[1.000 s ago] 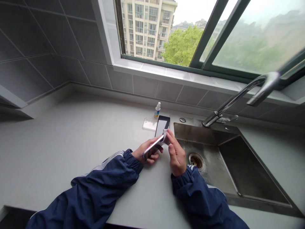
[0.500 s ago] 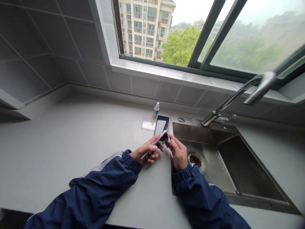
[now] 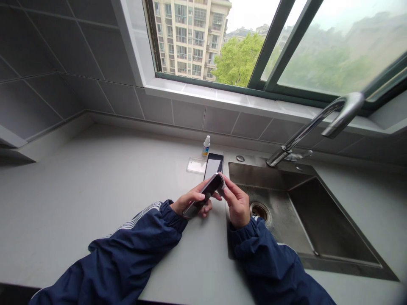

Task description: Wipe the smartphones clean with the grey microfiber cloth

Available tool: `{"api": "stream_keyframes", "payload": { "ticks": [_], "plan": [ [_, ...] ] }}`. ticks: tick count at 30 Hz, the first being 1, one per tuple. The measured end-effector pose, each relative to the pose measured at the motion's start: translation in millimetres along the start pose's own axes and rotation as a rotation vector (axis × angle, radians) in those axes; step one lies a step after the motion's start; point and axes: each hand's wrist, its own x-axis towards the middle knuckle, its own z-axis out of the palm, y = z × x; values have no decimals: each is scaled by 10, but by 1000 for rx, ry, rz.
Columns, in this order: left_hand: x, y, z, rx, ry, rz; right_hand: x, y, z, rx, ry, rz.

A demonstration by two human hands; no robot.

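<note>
My left hand [image 3: 186,201] is wrapped round a smartphone [image 3: 204,197], held tilted above the counter with its dark face partly turned up. My right hand [image 3: 237,205] pinches a small grey cloth [image 3: 223,186] against the upper right end of the phone. Part of the cloth is hidden by the fingers. Just beyond the hands lies a flat black rectangular object [image 3: 214,165] with a pale panel on it; the phone covers its near end. Beside it on the left is a clear phone case [image 3: 196,165]. A small white spray bottle [image 3: 206,146] stands upright behind them.
A steel sink [image 3: 305,267] is set into the light counter [image 3: 121,178], right beside my right forearm. The chrome tap [image 3: 307,131] arches over its back edge. A round metal cap [image 3: 240,158] sits behind the sink's left corner. A tiled wall and window rise behind.
The phone has rolled in my left hand, so more of its dark face shows. My right hand stays at its upper end with the cloth. The whole view has shifted slightly.
</note>
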Motion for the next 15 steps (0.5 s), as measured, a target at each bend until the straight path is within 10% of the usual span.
{"api": "stream_keyframes", "payload": {
  "ticks": [15],
  "plan": [
    [-13,32,16,-259,89,-113,40,-98,-19,61,36,27]
  ]
}}
